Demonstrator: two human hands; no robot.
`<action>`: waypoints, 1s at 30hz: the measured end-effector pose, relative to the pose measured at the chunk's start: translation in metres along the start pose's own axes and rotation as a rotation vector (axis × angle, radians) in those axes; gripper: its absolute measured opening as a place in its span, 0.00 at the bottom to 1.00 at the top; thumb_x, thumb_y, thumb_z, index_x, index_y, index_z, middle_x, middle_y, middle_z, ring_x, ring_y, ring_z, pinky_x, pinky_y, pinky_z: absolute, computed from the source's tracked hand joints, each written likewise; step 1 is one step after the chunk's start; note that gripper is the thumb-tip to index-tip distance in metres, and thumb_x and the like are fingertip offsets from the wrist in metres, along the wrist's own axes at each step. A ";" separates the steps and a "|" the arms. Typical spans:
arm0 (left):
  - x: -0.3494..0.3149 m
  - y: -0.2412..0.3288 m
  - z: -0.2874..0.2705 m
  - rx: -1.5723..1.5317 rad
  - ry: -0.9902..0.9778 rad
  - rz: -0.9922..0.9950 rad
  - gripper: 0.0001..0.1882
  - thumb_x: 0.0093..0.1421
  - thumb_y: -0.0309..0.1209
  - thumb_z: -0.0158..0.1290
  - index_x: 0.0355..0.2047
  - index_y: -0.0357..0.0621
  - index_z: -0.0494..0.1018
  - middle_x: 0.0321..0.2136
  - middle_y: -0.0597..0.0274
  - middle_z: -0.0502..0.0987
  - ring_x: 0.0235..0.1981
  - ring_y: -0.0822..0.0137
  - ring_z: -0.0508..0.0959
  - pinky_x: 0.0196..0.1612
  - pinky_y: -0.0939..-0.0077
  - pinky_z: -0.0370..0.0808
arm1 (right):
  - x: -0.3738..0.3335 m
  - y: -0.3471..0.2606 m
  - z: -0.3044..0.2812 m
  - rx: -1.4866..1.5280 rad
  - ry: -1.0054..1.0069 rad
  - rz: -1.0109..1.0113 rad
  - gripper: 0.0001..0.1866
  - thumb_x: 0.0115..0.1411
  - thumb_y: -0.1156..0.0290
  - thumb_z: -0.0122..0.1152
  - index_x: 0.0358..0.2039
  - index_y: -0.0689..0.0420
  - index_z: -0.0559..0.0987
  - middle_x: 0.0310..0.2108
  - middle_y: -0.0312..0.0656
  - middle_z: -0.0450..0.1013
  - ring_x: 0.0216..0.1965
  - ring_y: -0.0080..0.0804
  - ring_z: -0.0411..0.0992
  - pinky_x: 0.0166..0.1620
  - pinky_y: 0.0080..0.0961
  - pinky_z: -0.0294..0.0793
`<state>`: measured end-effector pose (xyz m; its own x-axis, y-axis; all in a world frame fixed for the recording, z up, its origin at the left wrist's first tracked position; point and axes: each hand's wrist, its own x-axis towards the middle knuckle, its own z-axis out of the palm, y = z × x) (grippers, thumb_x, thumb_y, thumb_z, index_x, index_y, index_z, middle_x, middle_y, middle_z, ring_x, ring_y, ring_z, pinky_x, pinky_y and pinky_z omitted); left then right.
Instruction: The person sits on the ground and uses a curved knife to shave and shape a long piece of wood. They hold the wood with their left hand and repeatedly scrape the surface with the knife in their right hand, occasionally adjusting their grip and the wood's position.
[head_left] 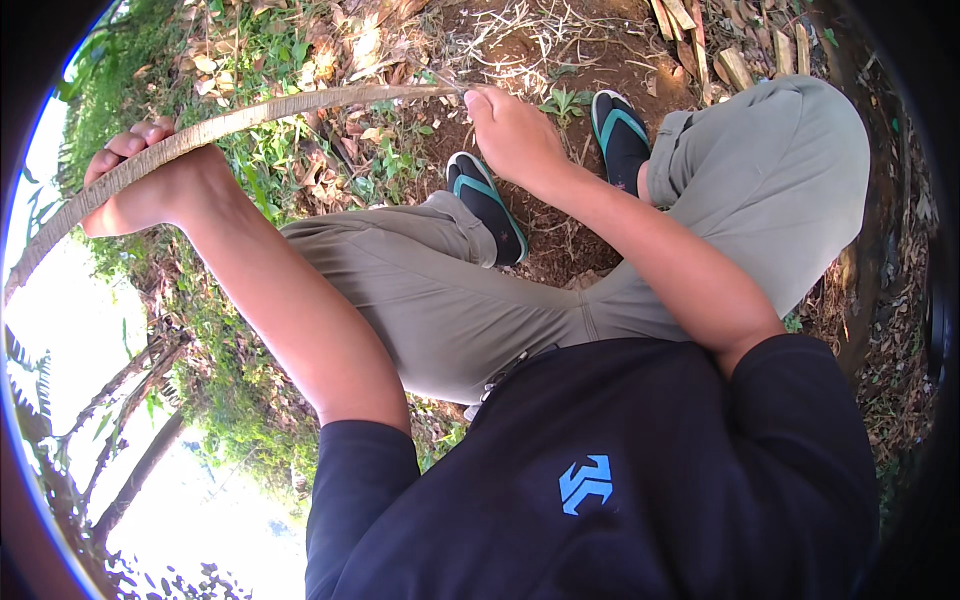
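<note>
- While both hands are touching the strip [260, 112] (wood or bamboo, I'd guess), they're sitting at different spots: the right hand [515, 137] is gripping its far right tip, the left hand [165, 185] is holding it partway along.
- Its long axis is running from near left to far right in a bow, though the lens may be exaggerating that curve. The left end is going out of view past the left hand.
- Right hand's looking closed, thumb pressing by the tip. Left hand's only partly curled: fingers are showing beyond the far edge, palm on the near side. Can't tell how tight.
- Legs are sitting on the near side of it, in grey trousers [400, 275]. The left shoe [485, 205] is resting just near of the right hand, the right shoe [620, 130] off to its right.
- Beyond, dry leaves [365, 40] and grass are covering the far left; split sticks [735, 68] are lying far right.
- Nothing's crossing over the strip between the hands.
</note>
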<state>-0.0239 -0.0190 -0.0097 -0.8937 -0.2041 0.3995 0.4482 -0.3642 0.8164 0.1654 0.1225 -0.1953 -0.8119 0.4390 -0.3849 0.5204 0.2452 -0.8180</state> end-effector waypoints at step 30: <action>0.028 -0.004 -0.028 -0.296 -0.762 -0.162 0.20 0.63 0.40 0.39 0.16 0.47 0.66 0.12 0.64 0.67 0.12 0.69 0.67 0.16 0.78 0.62 | -0.042 0.018 0.036 0.046 0.003 0.058 0.19 0.66 0.57 0.38 0.36 0.62 0.69 0.28 0.58 0.72 0.33 0.61 0.70 0.37 0.50 0.65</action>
<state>-0.0502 -0.0491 -0.0130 -0.6692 0.5035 0.5465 0.2047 -0.5820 0.7870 0.1995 0.0771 -0.2090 -0.7799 0.4538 -0.4310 0.5537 0.1792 -0.8132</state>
